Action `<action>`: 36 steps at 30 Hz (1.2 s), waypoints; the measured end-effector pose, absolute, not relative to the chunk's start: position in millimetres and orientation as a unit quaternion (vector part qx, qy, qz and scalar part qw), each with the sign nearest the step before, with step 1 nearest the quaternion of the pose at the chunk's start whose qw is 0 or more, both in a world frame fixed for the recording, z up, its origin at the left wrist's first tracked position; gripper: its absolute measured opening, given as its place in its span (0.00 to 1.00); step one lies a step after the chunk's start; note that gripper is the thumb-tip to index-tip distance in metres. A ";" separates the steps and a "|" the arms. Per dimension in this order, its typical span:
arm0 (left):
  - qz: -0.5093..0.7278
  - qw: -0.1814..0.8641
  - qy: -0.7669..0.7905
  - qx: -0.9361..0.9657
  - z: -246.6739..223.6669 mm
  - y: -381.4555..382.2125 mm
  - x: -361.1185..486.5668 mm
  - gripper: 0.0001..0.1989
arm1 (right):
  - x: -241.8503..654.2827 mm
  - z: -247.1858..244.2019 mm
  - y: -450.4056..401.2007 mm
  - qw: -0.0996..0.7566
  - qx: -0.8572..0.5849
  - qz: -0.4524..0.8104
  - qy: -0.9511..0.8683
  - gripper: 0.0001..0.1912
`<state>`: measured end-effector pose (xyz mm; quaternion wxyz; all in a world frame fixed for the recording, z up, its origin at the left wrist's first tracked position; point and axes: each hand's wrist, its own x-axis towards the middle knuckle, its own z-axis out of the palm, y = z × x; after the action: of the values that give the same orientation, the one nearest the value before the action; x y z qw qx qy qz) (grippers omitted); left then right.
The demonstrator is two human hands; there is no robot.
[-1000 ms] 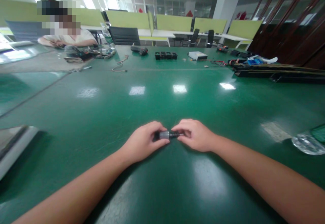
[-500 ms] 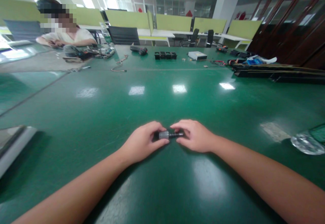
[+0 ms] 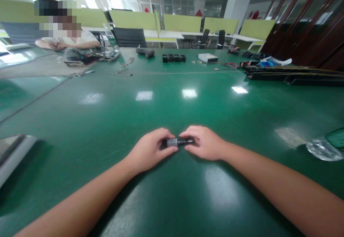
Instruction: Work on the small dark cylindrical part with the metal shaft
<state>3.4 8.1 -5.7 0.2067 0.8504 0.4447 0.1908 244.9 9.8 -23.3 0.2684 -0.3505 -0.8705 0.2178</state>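
Low over the green table (image 3: 172,108) lies a small grey-and-black cylinder with a thinner dark stem (image 3: 172,142), pointing sideways; I cannot make out its exact kind. My left hand (image 3: 153,145) curls round its thicker grey end, thumb on the near side and fingers on the far side. From the right, my right hand (image 3: 205,142) closes round the thin stem, its thumb and fingers on either side of the tip. Whether every fingertip touches the piece is hard to see. The ends inside both palms are hidden.
A clear plastic bottle (image 3: 325,148) lies at the right edge. At the left edge is a flat, pale-edged object (image 3: 20,154). Along the far side stand a black block (image 3: 173,58), a metal box (image 3: 208,57) and black strips (image 3: 295,75). A person (image 3: 68,39) sits far left.
The view has shifted very slightly. My right hand has come a touch closer to the left one along the cylinder; otherwise the hold looks the same.
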 end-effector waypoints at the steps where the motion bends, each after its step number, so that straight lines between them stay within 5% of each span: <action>1: 0.192 0.206 0.445 0.850 -5.8 8.0 3.4 0.12 | 244.8 -23.3 9.9 0.269 -0.351 0.219 -0.870 0.17; 36: 0.167 0.188 0.466 0.848 -0.9 8.0 7.1 0.19 | 234.2 -24.7 14.1 0.280 -0.381 0.228 -0.852 0.07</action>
<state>7.1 8.0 -0.9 0.1877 0.8483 0.4663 0.1666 234.2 14.1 -24.7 0.2796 -0.3807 -0.8515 0.2277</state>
